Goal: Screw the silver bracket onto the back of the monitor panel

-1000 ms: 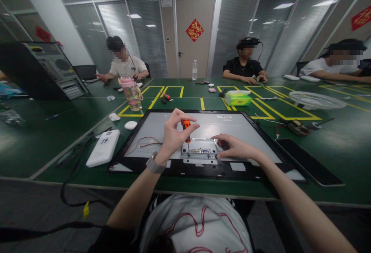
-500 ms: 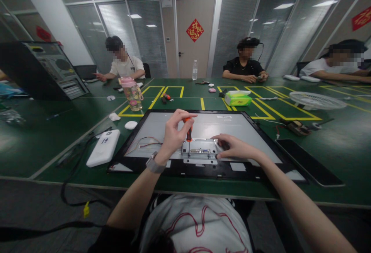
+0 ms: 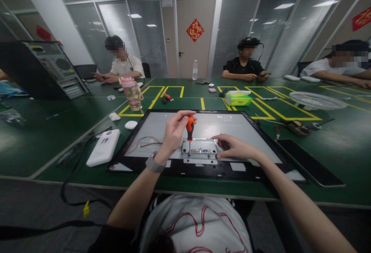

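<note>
An orange and black screwdriver (image 3: 190, 128) stands upright, its handle pinched near the top by the fingers of my left hand (image 3: 176, 131). Its tip meets the left front of a metal bracket (image 3: 199, 144) that has connector ports along it. The bracket lies on the back of a flat display panel (image 3: 162, 129) with a black frame. My right hand (image 3: 236, 147) holds the right end of the bracket, thumb at the front corner and a finger at the back edge. Beneath that palm is something dark that I cannot make out. Thin wires (image 3: 149, 141) lie left of the bracket.
A white power bank (image 3: 103, 147) and a white oval case (image 3: 131, 125) lie left of the panel, a black phone-like slab (image 3: 308, 162) right. Beyond stand a pink-lidded bottle (image 3: 131, 94), a green tissue pack (image 3: 238, 98) and a computer case (image 3: 55, 69). Several people sit across the table.
My left fingers have shifted on the screwdriver's handle, so more of its orange top shows. The screwdriver's tip and my right hand stay in place.
</note>
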Demonstrator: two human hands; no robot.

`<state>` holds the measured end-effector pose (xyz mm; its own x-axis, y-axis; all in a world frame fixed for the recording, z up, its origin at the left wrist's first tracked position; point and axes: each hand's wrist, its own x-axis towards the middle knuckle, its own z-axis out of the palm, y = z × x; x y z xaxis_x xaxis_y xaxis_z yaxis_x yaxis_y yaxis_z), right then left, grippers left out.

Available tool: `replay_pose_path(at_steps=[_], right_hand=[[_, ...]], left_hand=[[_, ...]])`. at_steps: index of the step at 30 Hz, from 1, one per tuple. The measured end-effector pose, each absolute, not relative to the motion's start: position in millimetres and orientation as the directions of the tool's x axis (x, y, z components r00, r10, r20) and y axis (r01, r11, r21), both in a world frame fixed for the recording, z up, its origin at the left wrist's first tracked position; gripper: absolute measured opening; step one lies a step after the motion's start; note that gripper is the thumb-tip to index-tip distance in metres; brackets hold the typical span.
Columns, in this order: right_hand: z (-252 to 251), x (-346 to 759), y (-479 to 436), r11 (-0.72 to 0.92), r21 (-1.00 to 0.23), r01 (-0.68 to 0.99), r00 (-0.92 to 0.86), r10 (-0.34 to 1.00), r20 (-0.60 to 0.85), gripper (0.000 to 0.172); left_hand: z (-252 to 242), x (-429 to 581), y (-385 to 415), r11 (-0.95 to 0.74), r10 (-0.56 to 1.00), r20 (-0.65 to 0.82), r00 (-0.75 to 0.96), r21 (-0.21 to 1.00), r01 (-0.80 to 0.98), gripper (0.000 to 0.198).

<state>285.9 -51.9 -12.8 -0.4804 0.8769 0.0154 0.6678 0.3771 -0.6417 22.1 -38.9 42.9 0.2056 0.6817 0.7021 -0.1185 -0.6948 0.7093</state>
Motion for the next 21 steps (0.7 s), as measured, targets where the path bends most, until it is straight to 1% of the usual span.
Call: replay_pose_path(at_steps=[2, 4, 6, 7, 11, 14, 16, 19, 21], right_hand=[[-12.9, 285.9, -52.0, 0.376, -0.646, 0.664, -0.479, 0.878, 0.019, 0.073], [-12.7, 285.7, -52.1, 0.379, -0.649, 0.66, -0.479, 0.877, 0.025, 0.072], [-12.2, 285.5, -52.3, 0.381, -0.65, 0.658, -0.48, 0.877, 0.028, 0.071], [-12.0, 285.4, -52.4, 0.38, -0.649, 0.659, -0.478, 0.878, 0.028, 0.07], [-11.4, 284.9, -52.5, 0.374, -0.644, 0.667, -0.471, 0.882, 0.023, 0.072], [-11.4, 284.7, -52.4, 0.373, -0.645, 0.667, -0.471, 0.882, 0.022, 0.073], [-11.7, 284.7, -52.6, 0.377, -0.645, 0.665, -0.473, 0.881, 0.027, 0.072], [-12.2, 284.9, -52.7, 0.385, -0.64, 0.665, -0.478, 0.878, 0.031, 0.07], [-12.5, 285.1, -52.5, 0.389, -0.638, 0.665, -0.48, 0.877, 0.034, 0.069]], left_hand=[[43.3, 21.5, -39.0, -0.729, 0.653, 0.729, 0.206, 0.678, -0.093, 0.025], [43.4, 21.0, -38.1, -0.792, 0.599, 0.782, 0.171, 0.61, -0.019, 0.019], [43.7, 21.1, -37.7, -0.817, 0.572, 0.807, 0.143, 0.576, 0.02, 0.016], [44.1, 21.4, -37.9, -0.81, 0.583, 0.8, 0.144, 0.587, 0.016, 0.016], [46.1, 23.4, -41.8, -0.7, 0.692, 0.696, 0.193, 0.712, -0.058, 0.023], [45.2, 24.2, -42.3, -0.671, 0.714, 0.669, 0.207, 0.738, -0.072, 0.023], [43.7, 24.1, -40.3, -0.716, 0.681, 0.709, 0.182, 0.697, -0.037, 0.018], [42.9, 23.0, -37.4, -0.799, 0.601, 0.791, 0.117, 0.599, 0.054, 0.01], [44.1, 21.8, -37.7, -0.811, 0.585, 0.803, 0.114, 0.582, 0.06, 0.01]])
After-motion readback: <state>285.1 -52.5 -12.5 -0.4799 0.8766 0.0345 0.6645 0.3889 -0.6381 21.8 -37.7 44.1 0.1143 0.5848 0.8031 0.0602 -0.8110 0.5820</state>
